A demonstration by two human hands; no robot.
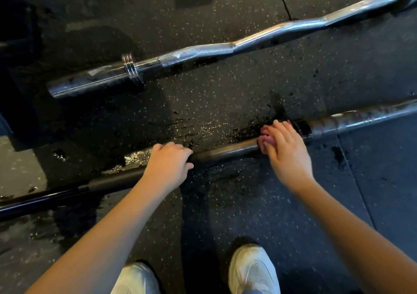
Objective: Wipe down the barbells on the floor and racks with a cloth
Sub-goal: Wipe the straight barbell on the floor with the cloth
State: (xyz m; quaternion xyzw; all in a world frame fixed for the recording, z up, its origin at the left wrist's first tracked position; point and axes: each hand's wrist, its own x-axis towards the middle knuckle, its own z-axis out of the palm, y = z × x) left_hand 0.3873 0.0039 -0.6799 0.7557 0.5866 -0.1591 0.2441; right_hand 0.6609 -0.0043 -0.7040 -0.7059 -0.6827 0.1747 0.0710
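Observation:
A dark straight barbell lies across the speckled rubber floor from lower left to right. My left hand grips its shaft near the middle, fingers curled over the bar. To the right, my right hand holds a pink cloth wrapped against the bar, just left of the black collar. Most of the cloth is hidden under my fingers. A chrome curl bar lies farther away, running from left to upper right.
Wet patches shine on the floor behind the straight bar and at the lower left. My white shoes stand close below the bar. A mat seam runs at the top right. Dark equipment sits at the far left.

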